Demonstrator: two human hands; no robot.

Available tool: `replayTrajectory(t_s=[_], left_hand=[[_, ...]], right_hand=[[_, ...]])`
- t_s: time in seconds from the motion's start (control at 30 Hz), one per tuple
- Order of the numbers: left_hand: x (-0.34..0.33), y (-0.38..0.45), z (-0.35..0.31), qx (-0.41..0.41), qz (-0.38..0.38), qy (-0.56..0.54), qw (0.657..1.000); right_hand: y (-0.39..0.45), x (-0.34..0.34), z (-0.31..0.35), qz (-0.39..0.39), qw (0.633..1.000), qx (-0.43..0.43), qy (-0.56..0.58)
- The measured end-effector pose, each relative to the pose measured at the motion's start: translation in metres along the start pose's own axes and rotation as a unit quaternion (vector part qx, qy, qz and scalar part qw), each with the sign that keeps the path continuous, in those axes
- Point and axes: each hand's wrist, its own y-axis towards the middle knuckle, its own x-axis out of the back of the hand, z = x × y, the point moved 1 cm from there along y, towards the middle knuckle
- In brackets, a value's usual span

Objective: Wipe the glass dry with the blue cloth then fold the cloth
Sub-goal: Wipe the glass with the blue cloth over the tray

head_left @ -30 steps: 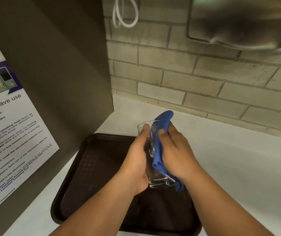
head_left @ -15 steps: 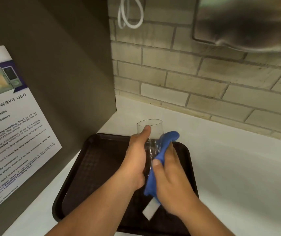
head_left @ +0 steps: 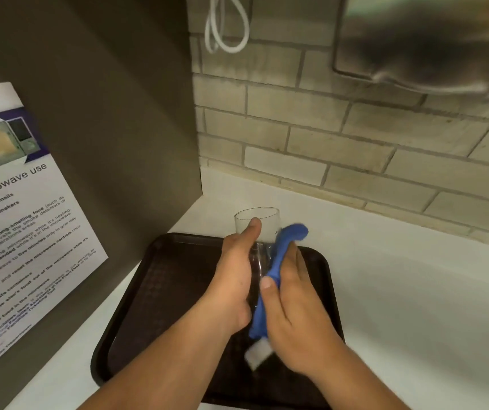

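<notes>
A clear drinking glass (head_left: 262, 223) is held over a dark brown tray (head_left: 172, 273), its open rim pointing away from me. My left hand (head_left: 234, 276) grips the glass from the left, thumb near the rim. My right hand (head_left: 293, 309) presses the blue cloth (head_left: 278, 255) against the right side of the glass. The cloth's top end curls out past the glass, and a white tag hangs from its lower end. Both hands hide the lower half of the glass.
The tray lies on a white counter (head_left: 415, 306) in a corner. A brick wall (head_left: 326, 137) stands behind, a dark panel with a microwave notice (head_left: 21, 226) on the left. A metal fixture (head_left: 429, 42) and a white cable loop (head_left: 225, 28) hang above.
My right hand has slid the cloth down the glass toward me, from near the rim to the lower part. The rim now shows uncovered, and the white tag has come into view.
</notes>
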Motion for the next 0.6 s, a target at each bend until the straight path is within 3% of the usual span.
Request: replayTrajectory(t_s=[0.07, 0.2, 0.33, 0.47, 0.6], left_hand=[[-0.005, -0.003, 0.007, -0.010, 0.016, 0.009, 1.000], [-0.009, -0.006, 0.004, 0.006, 0.041, -0.040, 0.998], [0.000, 0.003, -0.008, -0.016, 0.034, -0.024, 0.999], [-0.003, 0.004, -0.004, -0.078, 0.015, 0.029, 0.996], [-0.010, 0.004, -0.003, -0.060, 0.021, 0.030, 0.998]], right_hand=[[0.018, 0.008, 0.000, -0.033, 0.999, 0.000, 0.019], [0.042, 0.035, -0.010, -0.059, 0.964, -0.116, 0.232], [0.005, 0.011, 0.000, 0.015, 0.984, -0.055, 0.170], [0.018, 0.008, 0.012, -0.064, 0.997, 0.019, 0.039], [0.051, 0.033, 0.009, -0.105, 0.971, -0.059, 0.206]])
